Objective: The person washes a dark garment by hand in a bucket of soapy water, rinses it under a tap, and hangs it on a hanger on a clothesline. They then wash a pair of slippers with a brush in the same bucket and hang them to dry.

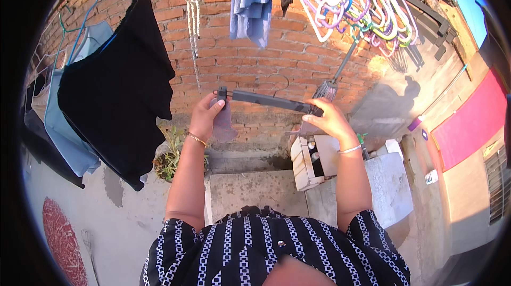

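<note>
Between my hands is a dark grey clip hanger (269, 99), held roughly level with its right end slightly lower. My left hand (203, 118) is closed on the clip at its left end, thumb on top. A thin greyish cloth piece (225, 123), perhaps a sock, hangs below that clip. My right hand (334, 124) grips the hanger's right end between thumb and fingers. A bit of similar pale cloth shows beside that hand, mostly hidden. A thin curved hook seems to rise behind the bar.
Black shorts (120, 89) and pale blue garments hang at the left. Blue cloth (254, 3) and a cluster of coloured hangers (362, 14) hang overhead before the brick wall (223, 57). Below are a plant (169, 161), an opened white box (306, 171) and a mop (326, 90).
</note>
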Tool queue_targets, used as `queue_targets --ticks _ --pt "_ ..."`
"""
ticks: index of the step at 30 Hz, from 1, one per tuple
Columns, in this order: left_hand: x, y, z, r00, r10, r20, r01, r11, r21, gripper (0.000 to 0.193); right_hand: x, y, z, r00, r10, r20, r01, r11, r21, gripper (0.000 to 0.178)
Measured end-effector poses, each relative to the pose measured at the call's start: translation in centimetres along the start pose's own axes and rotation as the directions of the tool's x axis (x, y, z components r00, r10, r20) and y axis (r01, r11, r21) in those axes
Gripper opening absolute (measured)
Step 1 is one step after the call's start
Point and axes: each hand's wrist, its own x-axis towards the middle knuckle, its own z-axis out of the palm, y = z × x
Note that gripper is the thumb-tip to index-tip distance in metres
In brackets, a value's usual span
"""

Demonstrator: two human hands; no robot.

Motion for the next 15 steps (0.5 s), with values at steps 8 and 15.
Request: queue_targets --ticks 8,15 --pt "0.3 5.6 -4.9 0.985 0.171 0.032 -0.171 0.985 -0.023 0.025 0.1 -11.6 -0.5 0.999 -0.053 -0.007 0.046 0.777 0.628 0.021" --pt "4.6 15.5 -4.2 0.721 0.679 -0.135 -0.523 0.662 0.537 0.05 6.5 -22.3 -2.2 0.942 -0.124 -0.312 0.294 0.751 0.591 0.03"
